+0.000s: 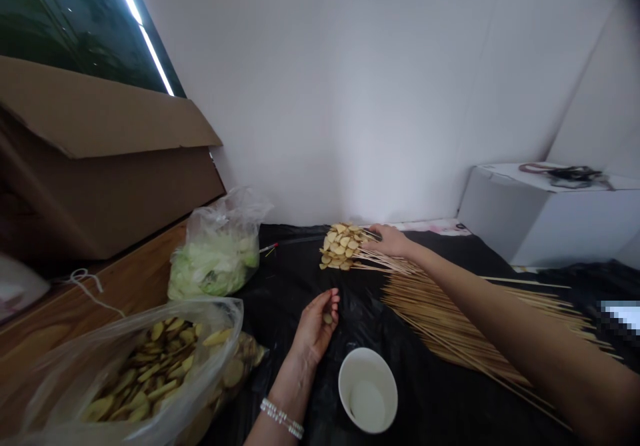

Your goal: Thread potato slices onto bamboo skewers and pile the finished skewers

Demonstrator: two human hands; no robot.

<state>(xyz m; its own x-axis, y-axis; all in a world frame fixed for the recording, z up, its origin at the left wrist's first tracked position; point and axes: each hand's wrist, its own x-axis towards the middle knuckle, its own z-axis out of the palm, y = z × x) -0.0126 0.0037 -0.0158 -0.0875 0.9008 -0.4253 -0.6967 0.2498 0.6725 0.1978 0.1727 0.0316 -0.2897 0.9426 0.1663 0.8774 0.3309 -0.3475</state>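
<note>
Your left hand (317, 329): palm partly upturned, fingers curled, forearm (293, 386) angled forward and inward. Your right hand (391, 241): farther forward, fingers bent, arm (475, 303) extended from the right.

On the table's (135, 266) sheet (295, 259), skewered slices (343, 243) lie at the far edge, before the wall (350, 99). Loose sticks (430, 313) lie in front of them and to the right. A bowl (368, 366) stands left of the sticks. At the left edge, a bag (80, 373) holds slices (150, 373); a vegetable bag (220, 233) sits behind it. One box (130, 193) stands behind, further left; a second box (510, 213), beyond the far right corner.
</note>
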